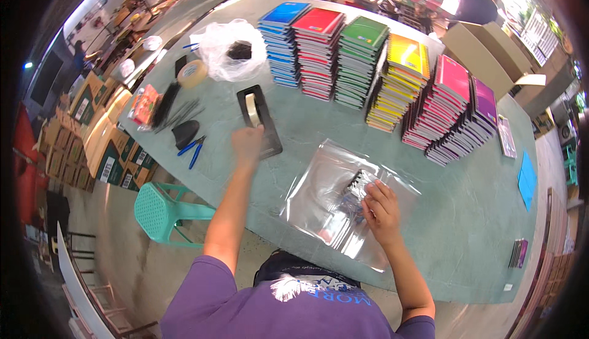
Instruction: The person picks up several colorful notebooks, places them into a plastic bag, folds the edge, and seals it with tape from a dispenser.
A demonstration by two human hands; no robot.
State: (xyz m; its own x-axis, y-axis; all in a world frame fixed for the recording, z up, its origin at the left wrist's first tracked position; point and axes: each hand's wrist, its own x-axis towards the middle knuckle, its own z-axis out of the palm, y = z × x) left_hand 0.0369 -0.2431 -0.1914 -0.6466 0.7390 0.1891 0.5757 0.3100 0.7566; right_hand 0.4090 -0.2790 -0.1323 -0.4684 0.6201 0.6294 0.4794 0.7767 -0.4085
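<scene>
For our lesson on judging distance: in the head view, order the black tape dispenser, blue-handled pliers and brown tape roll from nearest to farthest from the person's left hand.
From the left hand:
1. Black tape dispenser, touching it.
2. Blue-handled pliers, to its left.
3. Brown tape roll, far upper left.

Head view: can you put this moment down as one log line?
left hand: on black tape dispenser | right hand: pressing clear bag of notebooks | surface: green table | behind: coloured notebook stacks

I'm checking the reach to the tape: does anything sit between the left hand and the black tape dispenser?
Nothing visible does. The left hand is already at the black tape dispenser, over its near end. The right hand rests on the clear plastic bag holding notebooks, off to the side.
</scene>
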